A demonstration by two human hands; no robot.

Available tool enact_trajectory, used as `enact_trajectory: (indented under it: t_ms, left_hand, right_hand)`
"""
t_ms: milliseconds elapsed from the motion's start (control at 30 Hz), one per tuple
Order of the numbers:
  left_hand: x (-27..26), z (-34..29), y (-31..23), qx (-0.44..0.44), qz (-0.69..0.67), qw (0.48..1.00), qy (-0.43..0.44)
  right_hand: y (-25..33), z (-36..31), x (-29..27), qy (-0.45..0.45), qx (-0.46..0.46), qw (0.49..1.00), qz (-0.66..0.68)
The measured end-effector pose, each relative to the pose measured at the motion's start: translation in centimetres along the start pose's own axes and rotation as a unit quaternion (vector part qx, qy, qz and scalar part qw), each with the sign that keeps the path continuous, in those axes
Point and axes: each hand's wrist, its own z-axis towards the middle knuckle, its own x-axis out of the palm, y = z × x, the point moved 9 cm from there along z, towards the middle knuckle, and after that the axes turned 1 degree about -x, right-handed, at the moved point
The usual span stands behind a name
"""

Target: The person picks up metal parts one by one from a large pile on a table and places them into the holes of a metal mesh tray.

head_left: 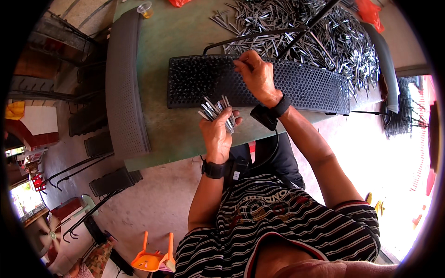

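My left hand (pixel 216 135) is closed round a fanned bunch of thin metal sticks (pixel 212 108), just in front of a long black perforated rack (pixel 308 84). The rack's left part is crowded with upright dark sticks (pixel 192 76), while open round holes show along its right part. Over the middle of the rack, at its far edge, my right hand (pixel 259 76) is closed in a pinch. Whatever its fingertips hold is too small to make out. A large loose heap of similar metal sticks (pixel 324 46) lies behind the rack.
The rack stands on a greenish table (pixel 155 88). A bent black metal bar (pixel 252 35) crosses behind it. Grey perforated sheets (pixel 124 88) lie stacked along the left table edge, near a clear cup (pixel 145 10). An orange plastic chair (pixel 147 261) stands on the floor.
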Motion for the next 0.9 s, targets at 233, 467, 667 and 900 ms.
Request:
enact_trajectory:
  t_ms: [233, 467, 667, 900]
  left_hand:
    - [0.0, -0.2, -0.5, 0.012, 0.005, 1.000, -0.004]
    - [0.3, -0.1, 0.0, 0.008, -0.001, 1.000, 0.008]
    - [0.3, 0.0, 0.1, 0.001, -0.011, 1.000, 0.012]
    - [-0.5, 0.3, 0.2, 0.011, -0.006, 1.000, 0.009]
  right_hand:
    - [3.4, -0.5, 0.3, 0.020, -0.140, 0.968, -0.206]
    - [0.9, -3.3, 1.4, 0.218, 0.146, 0.965, 0.022]
    - [2.4, -1.1, -1.1, -0.004, 0.020, 0.998, 0.059]
    - [1.2, -0.7, 0.3, 0.003, -0.024, 1.000, 0.009]
